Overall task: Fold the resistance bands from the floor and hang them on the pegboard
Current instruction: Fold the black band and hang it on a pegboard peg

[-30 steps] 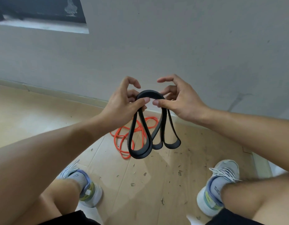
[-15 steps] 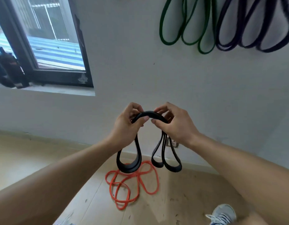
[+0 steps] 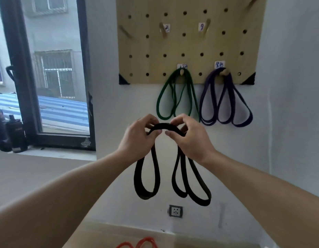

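Since 0.5 s ago: view tilts up, pegboard now at 12 o'clock. Black band, folded, hangs long axis vertical, loops at 6 o'clock; fingers of left hand and right hand clamped on its top. Hung: green band, purple band. Left: black; orange band on floor.

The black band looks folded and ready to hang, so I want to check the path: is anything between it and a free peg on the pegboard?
Nothing visible blocks it. Both hands hold the black band below the pegboard; the green band and purple band fill the bottom pegs, but the upper pegs are bare.
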Available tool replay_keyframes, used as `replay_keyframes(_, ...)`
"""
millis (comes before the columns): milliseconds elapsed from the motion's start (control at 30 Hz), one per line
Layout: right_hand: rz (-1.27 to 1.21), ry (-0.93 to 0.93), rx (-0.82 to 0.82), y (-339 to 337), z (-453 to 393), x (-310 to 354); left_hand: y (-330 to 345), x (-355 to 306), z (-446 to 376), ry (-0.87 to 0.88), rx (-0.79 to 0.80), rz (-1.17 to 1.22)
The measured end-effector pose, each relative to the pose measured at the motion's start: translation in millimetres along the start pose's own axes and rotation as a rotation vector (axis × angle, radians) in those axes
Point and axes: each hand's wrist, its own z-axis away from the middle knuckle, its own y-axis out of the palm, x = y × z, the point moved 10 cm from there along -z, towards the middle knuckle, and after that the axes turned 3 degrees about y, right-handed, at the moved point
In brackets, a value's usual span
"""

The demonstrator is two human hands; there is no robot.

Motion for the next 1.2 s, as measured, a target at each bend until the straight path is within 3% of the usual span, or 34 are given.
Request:
replay_keyframes(167,-0.041,0.001,-0.076,-36.7,-43.4,12.5,-8.0,-31.9,-50.5,0.11,-0.118,-0.056)
replay_keyframes(500,-0.02,-0.039,-0.215,-104.6,-134.5,25.2,-8.7,-74.9,-157.2,0.168,-0.202,-0.018)
replay_keyframes(900,-0.02,-0.15,-0.665,-201.6,-213.7,28.9,26.2,-126.3,-260.5,0.257,-0.199,0.127)
replay_keyframes(1200,-0.061,-0.207,-0.737,-237.1,-281.7,29.4,29.2,-150.3,-328.0,0.284,-0.328,0.129)
